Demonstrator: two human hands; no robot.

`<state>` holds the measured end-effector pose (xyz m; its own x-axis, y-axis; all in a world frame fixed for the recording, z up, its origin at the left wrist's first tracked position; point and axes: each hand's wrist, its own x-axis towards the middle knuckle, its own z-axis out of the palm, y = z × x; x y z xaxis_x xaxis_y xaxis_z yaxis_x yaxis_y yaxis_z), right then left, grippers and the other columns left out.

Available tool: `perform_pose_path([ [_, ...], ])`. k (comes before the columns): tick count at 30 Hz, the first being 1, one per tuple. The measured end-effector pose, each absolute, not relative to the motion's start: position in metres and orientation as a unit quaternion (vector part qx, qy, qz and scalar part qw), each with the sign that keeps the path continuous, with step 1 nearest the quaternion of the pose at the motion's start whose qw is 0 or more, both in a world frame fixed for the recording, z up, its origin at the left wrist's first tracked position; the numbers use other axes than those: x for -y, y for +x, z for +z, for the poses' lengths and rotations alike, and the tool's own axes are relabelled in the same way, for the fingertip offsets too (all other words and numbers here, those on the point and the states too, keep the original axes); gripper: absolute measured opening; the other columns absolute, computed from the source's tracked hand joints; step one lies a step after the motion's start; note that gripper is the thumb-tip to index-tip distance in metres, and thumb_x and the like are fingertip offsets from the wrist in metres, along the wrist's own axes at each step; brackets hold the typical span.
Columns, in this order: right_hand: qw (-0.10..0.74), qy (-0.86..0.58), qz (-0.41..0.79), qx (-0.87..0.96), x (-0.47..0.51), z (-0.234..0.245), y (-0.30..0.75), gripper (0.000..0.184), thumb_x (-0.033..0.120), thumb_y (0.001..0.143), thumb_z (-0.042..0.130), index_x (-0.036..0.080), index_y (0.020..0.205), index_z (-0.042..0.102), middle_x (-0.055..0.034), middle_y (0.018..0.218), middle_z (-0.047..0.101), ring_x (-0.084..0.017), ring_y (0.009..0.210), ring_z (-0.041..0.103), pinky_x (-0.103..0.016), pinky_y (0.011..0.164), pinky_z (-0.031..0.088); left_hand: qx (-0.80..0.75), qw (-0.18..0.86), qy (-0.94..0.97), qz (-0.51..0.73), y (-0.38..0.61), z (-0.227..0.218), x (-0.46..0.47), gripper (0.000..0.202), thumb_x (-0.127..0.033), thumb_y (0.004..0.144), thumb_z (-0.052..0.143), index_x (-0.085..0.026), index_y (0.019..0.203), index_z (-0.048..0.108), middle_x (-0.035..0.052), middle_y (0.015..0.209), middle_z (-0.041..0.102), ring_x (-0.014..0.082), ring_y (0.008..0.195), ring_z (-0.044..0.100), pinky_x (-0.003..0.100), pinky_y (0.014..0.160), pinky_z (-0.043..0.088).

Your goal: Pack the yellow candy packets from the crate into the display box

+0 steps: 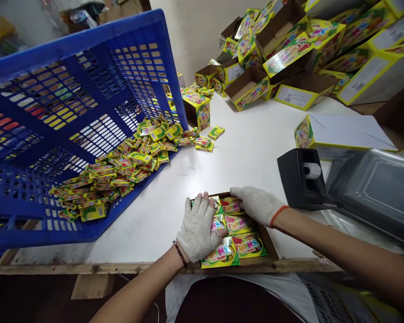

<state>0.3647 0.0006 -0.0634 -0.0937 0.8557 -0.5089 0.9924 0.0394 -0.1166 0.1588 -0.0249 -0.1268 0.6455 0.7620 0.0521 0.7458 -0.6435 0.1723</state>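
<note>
Spreading across the scene, the long white laminate bench (256, 148) carries everything; on its left a big blue perforated plastic crate (54, 116) lies tipped, spilling a heap of small yellow-green candy packets (128, 166) toward the middle. A stack of yellow printed cardboard cartons (306, 58) (several of them open) crowds the far right, and a black tape dispenser (301, 177) sits beside a grey metal machine lid (373, 188) near the right forearm. At the near edge lies a shallow brown cardboard tray (267, 244) filled with flat glossy candy sachets (245, 244), its long axis running away from the person. Both gloved hands lie on it: the left hand (198, 231) presses flat on the left column, fingers spread, clamped on nothing; the right hand (257, 204) covers the far right corner, fingers curled down onto the sachets, whether pinching one I cannot tell. Nothing stands between hands and tray.
</note>
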Motion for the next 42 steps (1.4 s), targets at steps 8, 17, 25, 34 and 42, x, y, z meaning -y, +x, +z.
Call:
perform_pose_path([
  [8,0.185,0.552,-0.038,-0.812,0.013,-0.092,0.356,0.034,0.003,0.092,0.041,0.007,0.111,0.069,-0.0225,0.109,0.068,-0.032,0.097,0.069,-0.043,0.081,0.054,-0.419,0.112,0.898,0.071,0.16,-0.121,0.024,0.082,-0.06,0.086,0.058,-0.009,0.148,0.041,0.0246,0.158,0.035,0.0417,0.148,0.029,0.069,0.119,0.019],
  [17,0.174,0.53,0.019,-0.83,0.008,-0.126,0.347,0.023,-0.003,0.081,0.051,0.008,0.086,0.071,-0.021,0.083,0.07,-0.03,0.078,0.073,-0.034,0.063,0.054,-0.462,0.135,0.852,0.207,0.125,-0.136,-0.035,0.062,-0.045,0.091,0.055,-0.015,0.144,0.046,0.0222,0.158,0.035,0.0355,0.148,0.032,0.058,0.117,0.033],
  [25,0.182,0.579,-0.027,-0.794,0.003,-0.127,0.341,0.027,-0.004,0.082,0.049,0.009,0.092,0.071,-0.0189,0.084,0.069,-0.03,0.078,0.074,-0.034,0.061,0.054,-0.73,-0.055,0.681,0.003,0.036,-0.071,-0.198,0.078,-0.051,0.077,0.068,-0.018,0.145,0.046,0.0213,0.152,0.041,0.0435,0.143,0.033,0.059,0.115,0.027],
  [34,0.21,0.549,-0.015,-0.809,0.009,-0.102,0.34,0.032,0.001,0.09,0.045,0.009,0.107,0.07,-0.0213,0.101,0.069,-0.031,0.09,0.071,-0.038,0.067,0.057,-0.665,0.056,0.709,0.228,0.04,-0.067,-0.175,0.06,-0.062,0.082,0.052,-0.014,0.115,0.066,0.0169,0.117,0.063,0.0347,0.117,0.056,0.045,0.102,0.043],
  [42,0.177,0.505,-0.014,-0.845,0.008,-0.106,0.358,0.025,0.007,0.091,0.05,0.01,0.108,0.069,-0.0188,0.103,0.071,-0.03,0.094,0.069,-0.04,0.077,0.054,-0.346,0.715,0.415,0.444,0.154,-0.096,0.018,0.065,-0.07,0.075,0.062,-0.018,0.113,0.068,0.0114,0.114,0.071,0.0328,0.114,0.063,0.047,0.102,0.047],
])
